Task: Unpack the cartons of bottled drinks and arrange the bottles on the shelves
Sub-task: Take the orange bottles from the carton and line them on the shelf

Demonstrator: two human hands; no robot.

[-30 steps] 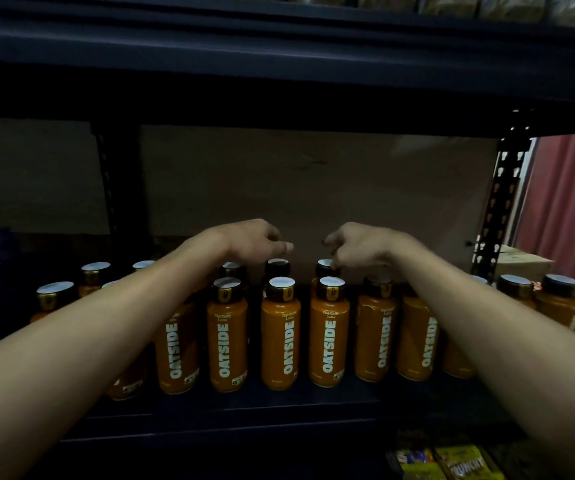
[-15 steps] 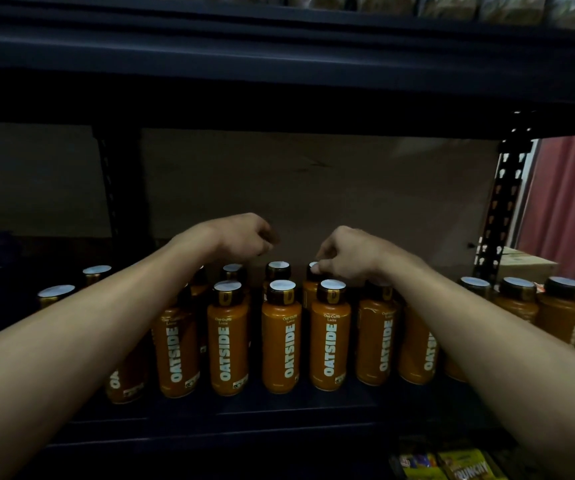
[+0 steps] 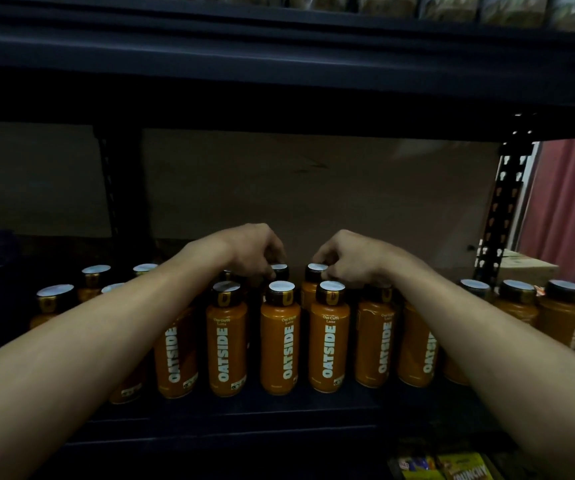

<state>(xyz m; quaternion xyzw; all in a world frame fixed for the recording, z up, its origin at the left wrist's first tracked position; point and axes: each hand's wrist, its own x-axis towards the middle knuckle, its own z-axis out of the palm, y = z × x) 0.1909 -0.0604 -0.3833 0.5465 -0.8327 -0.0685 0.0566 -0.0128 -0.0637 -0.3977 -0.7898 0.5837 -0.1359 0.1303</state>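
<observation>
Head view: both forearms reach over the front row [image 3: 280, 337] of orange bottles into the second row on the dark shelf [image 3: 279, 420]. The left hand [image 3: 251, 251] curls its fingers down round the cap of the left bottle [image 3: 279, 271]. The right hand [image 3: 348, 258] pinches the cap of the right bottle [image 3: 315, 271] the same way. Both are held by the neck, probably because the packed rows leave no room to grasp the bodies. The two bottles stand upright, side by side, just behind the front row, apparently resting on the shelf. Whether they are being set down or nudged into line cannot be told.

More bottles [image 3: 518, 299] fill the shelf to either side, labels facing out for display. A carton [image 3: 525, 268] sits behind the post [image 3: 507, 209] at right, and snack packs [image 3: 462, 469] show on the level below. This shelf looks nearly full, so the task seems well along here.
</observation>
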